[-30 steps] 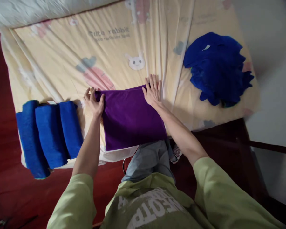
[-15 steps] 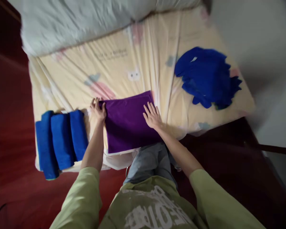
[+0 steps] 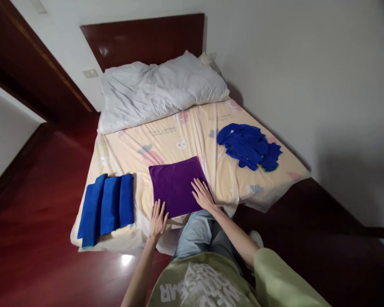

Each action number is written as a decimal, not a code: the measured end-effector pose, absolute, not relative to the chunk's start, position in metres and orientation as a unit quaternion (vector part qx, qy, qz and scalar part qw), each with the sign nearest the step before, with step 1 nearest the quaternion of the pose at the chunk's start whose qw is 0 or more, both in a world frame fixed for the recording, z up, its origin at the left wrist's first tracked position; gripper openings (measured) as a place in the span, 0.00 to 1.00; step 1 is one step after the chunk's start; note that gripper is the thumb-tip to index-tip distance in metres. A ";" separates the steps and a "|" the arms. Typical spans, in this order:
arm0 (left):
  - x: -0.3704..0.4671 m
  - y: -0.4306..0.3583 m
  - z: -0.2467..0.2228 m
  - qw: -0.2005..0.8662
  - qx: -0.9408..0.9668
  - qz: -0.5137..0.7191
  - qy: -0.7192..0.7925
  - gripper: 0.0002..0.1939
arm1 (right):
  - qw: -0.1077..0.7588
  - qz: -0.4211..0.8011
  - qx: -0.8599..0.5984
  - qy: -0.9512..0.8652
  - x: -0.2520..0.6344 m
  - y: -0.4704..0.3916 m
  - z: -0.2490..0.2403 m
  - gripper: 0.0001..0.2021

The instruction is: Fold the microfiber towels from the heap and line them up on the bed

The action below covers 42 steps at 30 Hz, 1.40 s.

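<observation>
A purple cloth (image 3: 176, 185) lies flat and folded in layers near the front edge of the bed, right before me. My left hand (image 3: 159, 218) rests on its near left corner, fingers stretched out. On the cloth's right side lies my right hand (image 3: 203, 194), flat with the fingers spread. Left of the purple cloth, several folded blue cloths (image 3: 109, 204) sit side by side. A crumpled heap of blue cloth (image 3: 249, 146) is farther off to the right.
The bed's sheet (image 3: 166, 128) is cream with printed figures. A white quilt or pillow (image 3: 163, 87) lies along the dark wooden headboard (image 3: 147, 40). The wall (image 3: 291, 85) runs along the right side, and a reddish floor (image 3: 45, 204) shows at left.
My left hand has moved from the cloth's far left corner down to its near left corner, and its fingers have straightened. My right hand stays on the right side. The view has tilted up.
</observation>
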<state>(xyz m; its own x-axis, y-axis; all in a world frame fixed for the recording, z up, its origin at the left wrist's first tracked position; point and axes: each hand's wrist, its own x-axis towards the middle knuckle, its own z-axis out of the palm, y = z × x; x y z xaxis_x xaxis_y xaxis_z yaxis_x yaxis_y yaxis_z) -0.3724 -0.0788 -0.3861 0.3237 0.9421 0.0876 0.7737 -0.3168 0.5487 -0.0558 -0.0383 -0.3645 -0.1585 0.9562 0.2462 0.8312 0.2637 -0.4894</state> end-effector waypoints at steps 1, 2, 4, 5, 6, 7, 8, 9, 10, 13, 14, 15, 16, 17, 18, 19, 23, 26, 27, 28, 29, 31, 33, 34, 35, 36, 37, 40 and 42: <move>-0.383 -0.088 -0.389 0.216 0.785 0.201 0.544 0.34 | 0.263 0.133 -0.577 -0.762 -0.053 -0.060 -0.367 0.27; -0.393 -0.095 -0.391 0.224 0.788 0.200 0.538 0.34 | 0.266 0.144 -0.569 -0.765 -0.049 -0.081 -0.371 0.27; -0.409 -0.106 -0.393 0.235 0.795 0.198 0.523 0.32 | 0.275 0.159 -0.570 -0.758 -0.036 -0.115 -0.380 0.26; -0.416 -0.109 -0.393 0.237 0.796 0.200 0.520 0.31 | 0.281 0.161 -0.575 -0.752 -0.029 -0.127 -0.384 0.26; -0.420 -0.112 -0.393 0.238 0.795 0.205 0.519 0.30 | 0.288 0.161 -0.578 -0.746 -0.021 -0.135 -0.388 0.26; -0.423 -0.114 -0.392 0.236 0.793 0.214 0.520 0.28 | 0.297 0.159 -0.580 -0.742 -0.014 -0.140 -0.391 0.26; -0.424 -0.115 -0.391 0.232 0.790 0.224 0.521 0.27 | 0.305 0.158 -0.581 -0.738 -0.008 -0.142 -0.393 0.27; -0.424 -0.116 -0.390 0.227 0.787 0.235 0.523 0.27 | 0.312 0.158 -0.581 -0.734 -0.002 -0.142 -0.393 0.27; -0.423 -0.115 -0.388 0.222 0.785 0.246 0.523 0.26 | 0.318 0.160 -0.583 -0.731 0.002 -0.140 -0.393 0.27; -0.417 -0.111 -0.385 0.221 0.785 0.258 0.518 0.26 | 0.323 0.174 -0.588 -0.721 0.009 -0.133 -0.390 0.28; -0.415 -0.109 -0.384 0.228 0.784 0.257 0.517 0.27 | 0.323 0.179 -0.590 -0.718 0.009 -0.131 -0.390 0.28; -0.413 -0.107 -0.384 0.237 0.782 0.256 0.517 0.28 | 0.327 0.183 -0.592 -0.714 0.009 -0.130 -0.389 0.27; -0.412 -0.105 -0.385 0.247 0.777 0.257 0.518 0.28 | 0.335 0.184 -0.595 -0.707 0.009 -0.129 -0.389 0.26; -0.411 -0.103 -0.385 0.257 0.771 0.261 0.521 0.28 | 0.348 0.182 -0.601 -0.696 0.008 -0.128 -0.390 0.25; -0.411 -0.101 -0.386 0.267 0.763 0.268 0.524 0.27 | 0.364 0.176 -0.611 -0.681 0.008 -0.127 -0.391 0.24; -0.412 -0.100 -0.386 0.276 0.756 0.276 0.526 0.26 | 0.381 0.167 -0.624 -0.661 0.007 -0.127 -0.392 0.23; -0.415 -0.094 -0.383 0.304 0.732 0.301 0.531 0.24 | 0.411 0.153 -0.648 -0.623 0.009 -0.123 -0.395 0.23; -0.415 -0.088 -0.378 0.320 0.703 0.320 0.548 0.27 | 0.395 0.170 -0.635 -0.642 0.014 -0.122 -0.397 0.26; -0.415 -0.086 -0.377 0.323 0.694 0.325 0.555 0.28 | 0.390 0.174 -0.631 -0.647 0.016 -0.122 -0.398 0.26; -0.413 -0.083 -0.377 0.322 0.687 0.328 0.563 0.28 | 0.386 0.178 -0.628 -0.652 0.018 -0.122 -0.398 0.25; -0.412 -0.080 -0.376 0.320 0.683 0.328 0.569 0.28 | 0.383 0.183 -0.624 -0.656 0.019 -0.121 -0.399 0.24; -0.409 -0.075 -0.376 0.312 0.683 0.323 0.576 0.27 | 0.380 0.193 -0.619 -0.660 0.022 -0.119 -0.401 0.23; -0.406 -0.071 -0.376 0.304 0.685 0.317 0.581 0.26 | 0.380 0.200 -0.622 -0.655 0.024 -0.116 -0.403 0.22; -0.406 -0.070 -0.376 0.301 0.685 0.314 0.584 0.25 | 0.378 0.203 -0.627 -0.650 0.025 -0.114 -0.403 0.22; -0.405 -0.070 -0.376 0.299 0.684 0.312 0.587 0.25 | 0.375 0.204 -0.631 -0.647 0.026 -0.112 -0.403 0.23; -0.405 -0.069 -0.376 0.299 0.683 0.311 0.590 0.24 | 0.371 0.205 -0.635 -0.646 0.027 -0.110 -0.403 0.23; -0.406 -0.069 -0.376 0.299 0.681 0.311 0.591 0.24 | 0.367 0.204 -0.637 -0.646 0.028 -0.108 -0.403 0.23; -0.407 -0.065 -0.378 0.304 0.679 0.308 0.593 0.24 | 0.361 0.201 -0.638 -0.650 0.031 -0.100 -0.403 0.22; -0.407 -0.061 -0.380 0.306 0.677 0.304 0.597 0.25 | 0.353 0.202 -0.635 -0.657 0.035 -0.096 -0.403 0.21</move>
